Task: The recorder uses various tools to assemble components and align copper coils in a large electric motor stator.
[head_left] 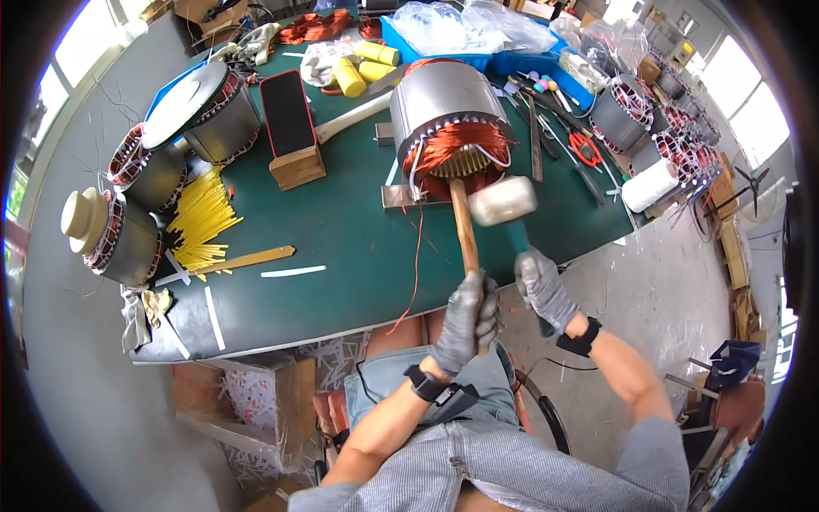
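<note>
My left hand (461, 320), gloved in grey, is closed round a wooden rod (463, 224). The rod's far end reaches the lower opening of a motor stator (444, 96), against the copper windings (461, 143); its exact tip is hidden there. In my right hand (546, 290), also gloved, is a mallet (503, 201) with a white head and green handle. The mallet head is beside the rod, slightly blurred, just below the stator. The stator lies on its side on metal supports (401, 196), and a red lead wire (418, 264) hangs from it toward the table edge.
A phone (288, 115) leans on a wooden block (297, 168). Yellow strips (203, 218) lie near several stators (136, 239) at left. Pliers (585, 149) and long tools are at right, beside a white roll (650, 186). Blue bins (490, 63) stand behind.
</note>
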Demonstrator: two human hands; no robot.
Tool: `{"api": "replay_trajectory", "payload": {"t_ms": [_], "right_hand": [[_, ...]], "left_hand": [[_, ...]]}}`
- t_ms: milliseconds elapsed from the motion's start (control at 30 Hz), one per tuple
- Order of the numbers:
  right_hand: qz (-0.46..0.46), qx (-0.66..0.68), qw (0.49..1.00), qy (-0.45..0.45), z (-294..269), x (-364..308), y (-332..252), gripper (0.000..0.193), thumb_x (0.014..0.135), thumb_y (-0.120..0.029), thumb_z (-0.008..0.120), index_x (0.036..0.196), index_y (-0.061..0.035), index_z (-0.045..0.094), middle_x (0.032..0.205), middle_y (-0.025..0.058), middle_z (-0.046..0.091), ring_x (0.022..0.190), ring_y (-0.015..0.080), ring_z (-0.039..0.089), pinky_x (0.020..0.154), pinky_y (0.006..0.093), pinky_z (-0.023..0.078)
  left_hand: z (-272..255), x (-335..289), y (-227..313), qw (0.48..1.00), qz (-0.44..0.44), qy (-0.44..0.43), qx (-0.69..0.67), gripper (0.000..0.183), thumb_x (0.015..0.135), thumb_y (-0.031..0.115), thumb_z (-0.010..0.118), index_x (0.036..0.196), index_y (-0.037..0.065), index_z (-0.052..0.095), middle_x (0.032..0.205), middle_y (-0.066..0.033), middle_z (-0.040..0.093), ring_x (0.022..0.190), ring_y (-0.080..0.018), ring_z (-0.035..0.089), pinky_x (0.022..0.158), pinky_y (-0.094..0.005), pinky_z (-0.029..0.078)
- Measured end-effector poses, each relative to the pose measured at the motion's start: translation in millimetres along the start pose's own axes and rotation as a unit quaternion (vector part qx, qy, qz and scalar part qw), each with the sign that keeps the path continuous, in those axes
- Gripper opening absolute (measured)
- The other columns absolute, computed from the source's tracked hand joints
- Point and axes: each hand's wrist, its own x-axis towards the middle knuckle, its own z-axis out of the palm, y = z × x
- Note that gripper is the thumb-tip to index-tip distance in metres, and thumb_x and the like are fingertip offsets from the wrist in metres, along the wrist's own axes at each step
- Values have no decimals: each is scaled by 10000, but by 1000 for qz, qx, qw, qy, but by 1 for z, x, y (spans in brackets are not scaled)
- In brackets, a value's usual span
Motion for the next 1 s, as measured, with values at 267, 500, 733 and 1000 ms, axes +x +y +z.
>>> {"api": "replay_trajectory", "payload": {"t_ms": [267, 500, 733, 1000], "right_hand": [[335, 472, 811, 87, -102, 86, -28, 215, 884, -315, 486, 894, -104, 529, 632, 0, 469, 515, 151, 473, 458, 312, 413], [87, -45, 986, -134, -37, 38, -31, 175, 881, -137, 438, 1024, -54, 493, 1009, 220, 551, 864, 329, 548, 733, 430, 442], [120, 621, 726, 271, -83, 86, -38, 421, 903, -501, 381, 769, -102, 391, 556, -36, 394, 425, 72, 361, 350, 219, 273], [153, -92, 966, -186, -100, 81, 2, 153, 850, -166, 516, 951, -54, 536, 753, 133, 544, 583, 249, 510, 495, 388, 389]], "left_hand": [[-16, -40, 59, 988, -8, 87, 125, 388, 882, 485, 475, 927, 99, 477, 601, 35, 408, 406, -41, 332, 335, -181, 287], [-20, -43, 58, 986, -37, 59, 150, 404, 878, 520, 457, 855, 116, 444, 603, 36, 385, 388, -44, 289, 329, -187, 267], [-20, -39, 67, 966, 6, 84, 243, 369, 894, 495, 443, 856, 127, 445, 609, 38, 428, 407, -35, 340, 338, -183, 284], [12, -11, 15, 1000, -1, 24, 17, 399, 879, 529, 443, 894, 131, 454, 600, 40, 389, 391, -38, 301, 327, -178, 268]]}}
